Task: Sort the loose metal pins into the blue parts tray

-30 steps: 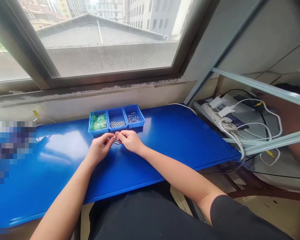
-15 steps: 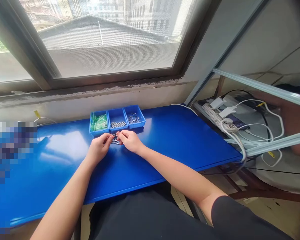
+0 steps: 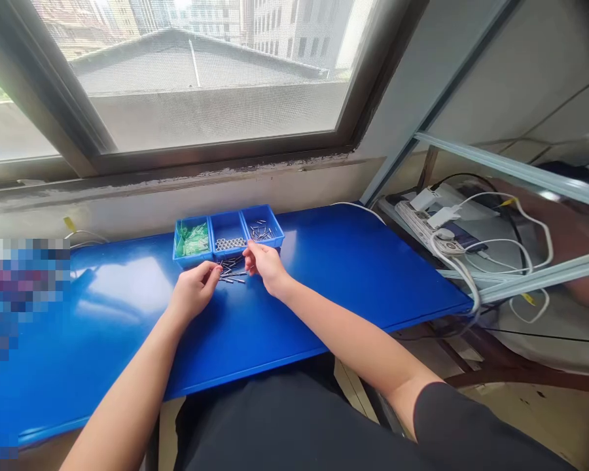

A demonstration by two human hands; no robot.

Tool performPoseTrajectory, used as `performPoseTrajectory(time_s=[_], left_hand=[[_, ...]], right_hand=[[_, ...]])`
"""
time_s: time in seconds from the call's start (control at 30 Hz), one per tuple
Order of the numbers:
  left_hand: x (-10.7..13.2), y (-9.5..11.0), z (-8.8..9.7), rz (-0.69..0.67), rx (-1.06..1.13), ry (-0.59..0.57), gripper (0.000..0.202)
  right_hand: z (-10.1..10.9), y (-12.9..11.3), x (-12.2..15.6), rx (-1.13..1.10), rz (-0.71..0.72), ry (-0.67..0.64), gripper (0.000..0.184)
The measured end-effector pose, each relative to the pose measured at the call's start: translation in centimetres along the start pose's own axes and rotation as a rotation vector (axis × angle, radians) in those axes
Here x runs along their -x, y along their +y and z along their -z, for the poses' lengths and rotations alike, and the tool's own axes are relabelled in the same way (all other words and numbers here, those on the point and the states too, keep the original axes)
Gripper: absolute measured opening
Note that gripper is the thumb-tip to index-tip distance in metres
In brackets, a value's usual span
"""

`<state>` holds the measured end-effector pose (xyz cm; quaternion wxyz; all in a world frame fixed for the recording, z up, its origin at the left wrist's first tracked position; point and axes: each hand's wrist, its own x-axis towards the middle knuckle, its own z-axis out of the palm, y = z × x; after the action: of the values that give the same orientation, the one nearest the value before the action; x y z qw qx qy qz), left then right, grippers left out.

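Note:
Three small blue bins stand in a row at the back of the blue table [image 3: 324, 294]: the left bin [image 3: 192, 240] holds green parts, the middle bin [image 3: 230, 239] short metal sleeves, the right bin [image 3: 262, 230] loose metal pins. Several small metal pins [image 3: 232, 271] lie on the table in front of the bins. My left hand [image 3: 192, 292] rests beside that pile, fingers curled, pinching a small metal piece. My right hand [image 3: 265, 263] is raised near the front edge of the middle and right bins, fingers bent; what it holds is too small to see.
A window and sill run behind the table. To the right, a white power strip [image 3: 422, 226] with plugs and white cables [image 3: 495, 255] lies on a lower shelf behind a metal frame bar [image 3: 535, 278]. A blurred patch covers the table's left end.
My right hand has drawn away from the left hand, moving up and right toward the bins. The pile of pins between the hands is now uncovered. The left hand barely moved.

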<state>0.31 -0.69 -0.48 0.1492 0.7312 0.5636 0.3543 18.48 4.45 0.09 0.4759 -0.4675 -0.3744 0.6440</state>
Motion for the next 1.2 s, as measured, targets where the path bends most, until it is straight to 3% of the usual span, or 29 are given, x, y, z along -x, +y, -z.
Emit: performPoseTrajectory(time_s=[0.13, 0.57, 1.03, 1.13, 1.2], left_hand=[[-0.01, -0.10, -0.06, 0.014, 0.002, -0.002, 0.030], [-0.03, 0.04, 0.01, 0.000, -0.021, -0.016, 0.031], [0.03, 0.15, 0.03, -0.001, -0.021, -0.023, 0.030], [0.03, 0.12, 0.03, 0.001, -0.018, -0.024, 0.030], [0.02, 0.12, 0.06, 0.002, -0.020, -0.026, 0.030]], right_hand=[[0.22, -0.24, -0.28, 0.021, -0.014, 0.097, 0.035], [0.47, -0.45, -0.42, 0.007, -0.041, 0.178, 0.035], [0.93, -0.11, -1.01, -0.021, -0.077, 0.172, 0.032], [0.94, 0.06, -1.06, 0.085, -0.048, 0.144, 0.033], [0.90, 0.28, -0.83, 0.272, 0.042, 0.057, 0.031]])
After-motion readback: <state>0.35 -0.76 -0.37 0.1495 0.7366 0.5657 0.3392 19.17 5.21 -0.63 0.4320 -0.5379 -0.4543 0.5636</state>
